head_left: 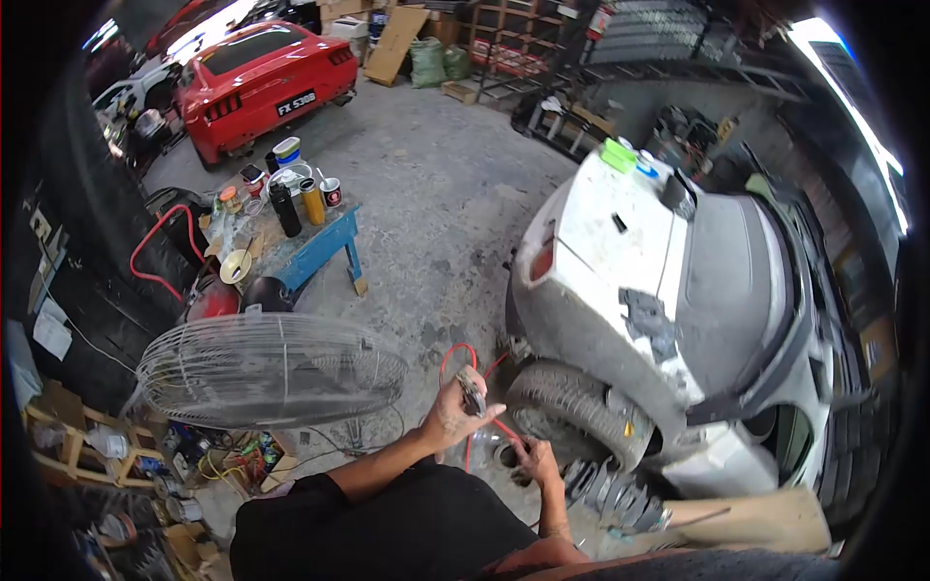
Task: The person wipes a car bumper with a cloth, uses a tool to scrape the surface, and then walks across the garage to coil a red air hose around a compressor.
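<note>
Near the lower middle, my left hand (455, 412) is closed round a small dark metal tool (473, 395), which points up and away from my palm. Lower and to the right, my right hand (536, 462) has its fingers closed on the red hose (507, 429), a short way below the tool. The hose loops up behind my left hand and hangs down between my arms. Just right of my hands is the wheel (581, 412) of a white car body. Whether the hose joins the tool is hidden by my fingers.
A large wire fan (281, 373) stands at the left. Behind it are a blue workbench (325, 254) with bottles and cans, and a red car (266, 87). The dusty white car (620, 232) fills the right side. Boxes of parts lie at the lower left.
</note>
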A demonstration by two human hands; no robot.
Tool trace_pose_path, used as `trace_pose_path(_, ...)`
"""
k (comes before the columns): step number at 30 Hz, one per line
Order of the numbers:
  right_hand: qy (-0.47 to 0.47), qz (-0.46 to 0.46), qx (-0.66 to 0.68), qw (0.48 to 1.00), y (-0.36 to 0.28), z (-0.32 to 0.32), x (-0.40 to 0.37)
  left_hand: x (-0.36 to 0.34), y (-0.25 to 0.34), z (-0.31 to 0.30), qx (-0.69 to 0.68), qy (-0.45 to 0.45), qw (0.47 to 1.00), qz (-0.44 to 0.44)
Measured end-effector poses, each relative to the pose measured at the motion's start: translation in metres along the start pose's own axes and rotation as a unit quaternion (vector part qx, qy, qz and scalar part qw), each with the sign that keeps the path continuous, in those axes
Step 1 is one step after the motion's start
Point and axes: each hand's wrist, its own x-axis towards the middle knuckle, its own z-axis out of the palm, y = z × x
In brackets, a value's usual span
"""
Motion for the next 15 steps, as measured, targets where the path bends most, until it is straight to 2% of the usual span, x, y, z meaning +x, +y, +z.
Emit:
trace_pose_path(2,0.01,-0.033,-0.019,0.999,0.0,-0.009,0.043,0.029,-0.008,-0.001,0.084,-0.015,0.995,0.05)
trace_pose_path(5,-0.023,-0.074,-0.035,0.996,-0.011,-0.029,0.105,0.068,-0.008,-0.006,0.078,0.025,0.996,0.042)
trace_pose_path(6,-0.039,-0.057,-0.04,0.997,-0.024,-0.039,0.125,0.081,-0.007,-0.012,0.084,0.027,0.995,0.052)
trace_pose_path(7,-0.051,-0.04,-0.045,0.997,-0.033,-0.045,0.146,0.092,-0.003,-0.013,0.032,0.048,0.998,0.013)
trace_pose_path(8,-0.064,-0.049,-0.046,0.996,-0.03,-0.046,0.169,0.101,-0.003,-0.018,0.039,0.063,0.997,0.011)
trace_pose_path(10,-0.052,-0.069,-0.055,0.995,-0.014,-0.047,0.22,0.121,-0.008,-0.026,0.062,0.119,0.991,0.013)
trace_pose_path(11,-0.056,-0.102,-0.063,0.991,-0.006,-0.046,0.246,0.133,-0.01,-0.032,0.083,0.14,0.986,0.042)
trace_pose_path(14,-0.091,-0.125,-0.041,0.987,-0.029,-0.055,0.32,0.168,-0.019,-0.042,0.153,0.214,0.962,0.071)
trace_pose_path(15,-0.115,-0.122,-0.05,0.985,-0.024,-0.053,0.351,0.179,-0.029,-0.043,0.133,0.241,0.96,0.049)
